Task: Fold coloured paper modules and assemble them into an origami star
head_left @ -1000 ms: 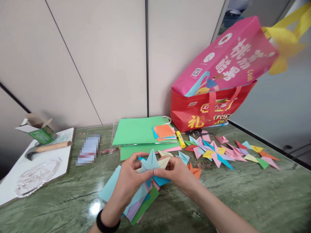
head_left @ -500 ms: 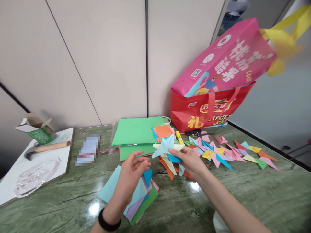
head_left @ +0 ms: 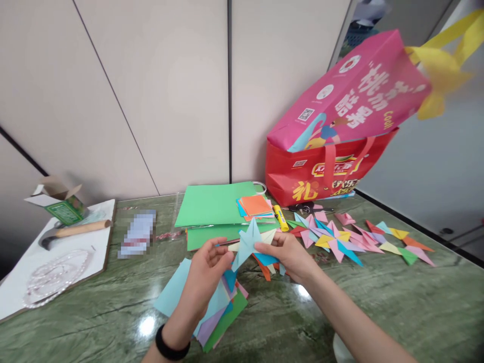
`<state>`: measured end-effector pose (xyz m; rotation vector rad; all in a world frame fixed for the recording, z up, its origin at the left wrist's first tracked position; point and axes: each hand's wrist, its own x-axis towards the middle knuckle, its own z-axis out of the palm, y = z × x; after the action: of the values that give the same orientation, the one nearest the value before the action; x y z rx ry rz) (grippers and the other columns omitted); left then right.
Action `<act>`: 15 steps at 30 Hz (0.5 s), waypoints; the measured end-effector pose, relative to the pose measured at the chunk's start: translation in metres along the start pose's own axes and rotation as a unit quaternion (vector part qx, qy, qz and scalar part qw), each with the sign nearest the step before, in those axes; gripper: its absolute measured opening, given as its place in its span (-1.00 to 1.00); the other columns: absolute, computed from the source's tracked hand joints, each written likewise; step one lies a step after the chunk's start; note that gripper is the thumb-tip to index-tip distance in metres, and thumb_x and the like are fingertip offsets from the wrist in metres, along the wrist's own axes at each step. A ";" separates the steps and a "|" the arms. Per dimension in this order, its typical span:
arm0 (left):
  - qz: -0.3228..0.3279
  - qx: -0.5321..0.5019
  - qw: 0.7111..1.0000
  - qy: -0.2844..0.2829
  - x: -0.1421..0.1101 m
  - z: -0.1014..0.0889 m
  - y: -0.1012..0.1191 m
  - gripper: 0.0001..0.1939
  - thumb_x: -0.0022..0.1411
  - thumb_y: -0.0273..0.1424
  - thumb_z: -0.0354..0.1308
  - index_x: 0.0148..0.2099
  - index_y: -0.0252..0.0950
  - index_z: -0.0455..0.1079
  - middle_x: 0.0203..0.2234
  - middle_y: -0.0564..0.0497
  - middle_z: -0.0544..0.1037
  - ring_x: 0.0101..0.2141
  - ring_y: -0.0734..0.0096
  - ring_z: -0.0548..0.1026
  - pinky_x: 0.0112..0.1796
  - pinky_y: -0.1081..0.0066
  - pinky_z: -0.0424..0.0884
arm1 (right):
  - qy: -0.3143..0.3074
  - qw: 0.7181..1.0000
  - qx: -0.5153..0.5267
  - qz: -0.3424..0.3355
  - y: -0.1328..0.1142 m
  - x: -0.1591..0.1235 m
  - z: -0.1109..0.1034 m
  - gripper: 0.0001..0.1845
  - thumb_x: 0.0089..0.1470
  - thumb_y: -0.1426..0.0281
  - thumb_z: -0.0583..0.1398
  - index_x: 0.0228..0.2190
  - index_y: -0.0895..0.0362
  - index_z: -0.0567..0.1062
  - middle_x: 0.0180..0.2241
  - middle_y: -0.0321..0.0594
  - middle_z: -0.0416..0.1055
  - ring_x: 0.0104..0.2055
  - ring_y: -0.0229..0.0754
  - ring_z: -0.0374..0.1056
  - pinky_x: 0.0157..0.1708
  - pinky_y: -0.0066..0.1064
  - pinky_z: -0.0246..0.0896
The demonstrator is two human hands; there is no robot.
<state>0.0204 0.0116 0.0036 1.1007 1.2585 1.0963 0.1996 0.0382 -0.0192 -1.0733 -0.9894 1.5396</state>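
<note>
Paper star (head_left: 248,248) is held above the counter (head_left: 106,312), at 1 o'clock from the loose sheets (head_left: 228,321). The right hand (head_left: 297,257), at its 4 o'clock, pinches it between thumb and fingers; the left hand (head_left: 205,269) half-curls around 8 o'clock, whether gripping I cannot tell. Its long axis runs 7 to 1 o'clock, pale-blue tip uppermost.

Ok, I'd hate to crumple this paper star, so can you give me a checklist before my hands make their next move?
1. Right hand pinching the paper star: ok.
2. Left hand firmly gripping it too: cannot tell; its fingertips are at the star's left side.
3. Black wristband clear of the star: ok.
4. Coloured sheets squared up: not ok; they lie fanned out.
5. Yellow tube clear of both hands: ok.
</note>
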 end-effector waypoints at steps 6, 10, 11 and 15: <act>-0.006 -0.013 1.000 -0.007 0.000 -0.001 -0.002 -0.62 0.01 -0.29 0.20 -0.12 -0.35 0.29 -0.34 -0.12 0.56 -0.30 0.25 0.51 -0.32 0.32 0.42 | 0.026 0.999 -0.027 -0.011 -0.006 0.000 -0.007 -0.68 -0.42 0.29 0.42 -0.50 0.16 0.57 -0.48 -0.23 0.55 -0.47 -0.21 0.42 -0.44 -0.42 0.31; -0.013 -0.045 0.999 0.001 -0.001 -0.001 -0.002 -0.61 0.00 -0.27 0.22 -0.14 -0.34 0.29 -0.36 -0.10 0.55 -0.31 0.23 0.52 -0.30 0.28 0.45 | 0.089 0.995 -0.043 -0.007 -0.012 0.007 -0.029 -0.68 -0.43 0.29 0.42 -0.53 0.20 0.56 -0.51 -0.20 0.55 -0.54 -0.24 0.38 -0.52 -0.44 0.27; -0.012 -0.051 0.999 0.000 -0.001 -0.001 -0.002 -0.61 0.00 -0.27 0.22 -0.14 -0.34 0.29 -0.36 -0.10 0.55 -0.31 0.24 0.52 -0.30 0.27 0.45 | 0.103 0.993 -0.053 0.003 -0.013 0.010 -0.036 -0.68 -0.44 0.28 0.43 -0.56 0.21 0.56 -0.55 -0.22 0.53 -0.58 -0.25 0.36 -0.56 -0.44 0.25; -0.021 -0.073 0.997 0.005 -0.002 -0.001 -0.001 -0.61 -0.01 -0.29 0.23 -0.13 -0.35 0.29 -0.37 -0.11 0.55 -0.32 0.24 0.52 -0.29 0.25 0.44 | 0.130 0.989 -0.063 0.023 -0.014 0.016 -0.062 -0.72 -0.45 0.35 0.44 -0.58 0.21 0.56 -0.60 -0.25 0.51 -0.63 -0.28 0.33 -0.62 -0.47 0.23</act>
<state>0.0191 0.0091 0.0026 0.9555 1.1848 1.1434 0.2607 0.0621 -0.0263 -1.3569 -0.8947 1.3446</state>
